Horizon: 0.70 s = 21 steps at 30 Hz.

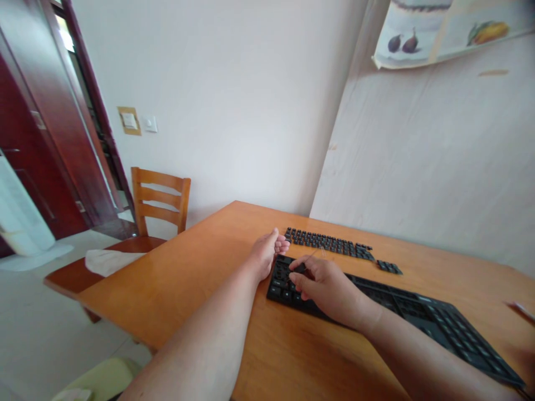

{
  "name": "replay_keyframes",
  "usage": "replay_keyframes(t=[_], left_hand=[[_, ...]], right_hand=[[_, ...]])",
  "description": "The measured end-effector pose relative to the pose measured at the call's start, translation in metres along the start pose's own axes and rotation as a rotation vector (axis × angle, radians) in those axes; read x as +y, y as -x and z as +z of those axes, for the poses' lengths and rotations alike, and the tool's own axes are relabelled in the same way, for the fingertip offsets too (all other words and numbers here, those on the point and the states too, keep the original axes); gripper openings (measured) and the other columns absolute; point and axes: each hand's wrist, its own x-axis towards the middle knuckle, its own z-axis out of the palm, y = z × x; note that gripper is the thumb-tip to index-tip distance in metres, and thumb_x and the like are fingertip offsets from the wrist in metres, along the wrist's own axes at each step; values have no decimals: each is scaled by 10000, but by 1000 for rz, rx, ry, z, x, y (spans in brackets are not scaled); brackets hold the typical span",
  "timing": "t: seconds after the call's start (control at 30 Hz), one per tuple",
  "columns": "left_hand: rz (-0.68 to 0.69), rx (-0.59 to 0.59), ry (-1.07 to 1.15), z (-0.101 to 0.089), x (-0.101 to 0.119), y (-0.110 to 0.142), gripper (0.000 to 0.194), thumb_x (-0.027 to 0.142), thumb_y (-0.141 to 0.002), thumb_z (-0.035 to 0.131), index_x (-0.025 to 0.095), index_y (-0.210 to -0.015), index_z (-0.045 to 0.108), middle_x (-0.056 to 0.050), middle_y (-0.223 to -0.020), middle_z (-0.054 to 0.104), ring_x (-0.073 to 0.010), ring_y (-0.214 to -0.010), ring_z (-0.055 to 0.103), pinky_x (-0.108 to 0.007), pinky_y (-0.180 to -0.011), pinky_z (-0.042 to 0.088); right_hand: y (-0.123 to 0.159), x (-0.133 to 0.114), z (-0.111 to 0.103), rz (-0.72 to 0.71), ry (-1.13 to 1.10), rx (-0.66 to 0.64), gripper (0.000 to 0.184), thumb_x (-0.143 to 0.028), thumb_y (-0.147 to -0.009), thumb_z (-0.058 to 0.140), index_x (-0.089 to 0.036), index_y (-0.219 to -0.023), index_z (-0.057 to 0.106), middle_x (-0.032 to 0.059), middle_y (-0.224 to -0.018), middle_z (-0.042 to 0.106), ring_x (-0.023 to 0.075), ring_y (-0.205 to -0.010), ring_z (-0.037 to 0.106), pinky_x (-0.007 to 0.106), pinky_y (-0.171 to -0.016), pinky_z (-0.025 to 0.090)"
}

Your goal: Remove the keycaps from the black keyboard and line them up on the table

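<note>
A black keyboard (pixel 401 312) lies slantwise on the wooden table, with keys gone from parts of it and dark sockets showing. My left hand (pixel 266 253) rests at its far left corner, thumb up and fingers loosely curved, with nothing visible in them. Over the left end of the keyboard, my right hand (pixel 326 284) has its thumb and index finger closed around a small dark piece, partly hidden. Thin wires (pixel 322 252) stick out above this hand, like those of a keycap puller. Behind the keyboard, loose black keycaps (pixel 326 241) stand in rows.
A smaller group of keycaps (pixel 388 267) sits right of the rows. A pen-like object (pixel 520 311) lies at the table's right side. Beyond the left edge of the table (pixel 200 262) stands a wooden chair (pixel 161 195) with a white cloth (pixel 111 262) on its seat.
</note>
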Motion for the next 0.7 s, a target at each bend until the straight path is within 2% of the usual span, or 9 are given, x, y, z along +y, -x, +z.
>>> replay_keyframes(t=[0.23, 0.47, 0.7], left_hand=[[13, 7, 2, 1, -3, -2, 402, 517, -874, 532, 132, -802, 624, -88, -740, 693, -131, -636, 628, -268, -668, 480], [14, 5, -12, 1, -3, -2, 391, 508, -869, 545, 132, -795, 623, -91, -747, 695, -128, -633, 623, -262, -657, 472], [17, 11, -28, 3, -1, 1, 405, 538, -839, 577, 140, -794, 639, -82, -727, 692, -124, -628, 613, -264, -668, 469]], right_hand=[[-3, 3, 9, -19, 39, -9, 180, -282, -878, 521, -174, -995, 605, -6, -674, 616, 129, -538, 596, 238, -499, 453], [-5, 6, 12, -119, 167, 60, 141, -266, -868, 542, -179, -922, 638, -8, -674, 598, 131, -606, 551, 251, -560, 407], [-10, 10, 13, -130, 137, 49, 199, -341, -901, 530, -174, -866, 633, -1, -706, 599, 134, -633, 517, 265, -596, 396]])
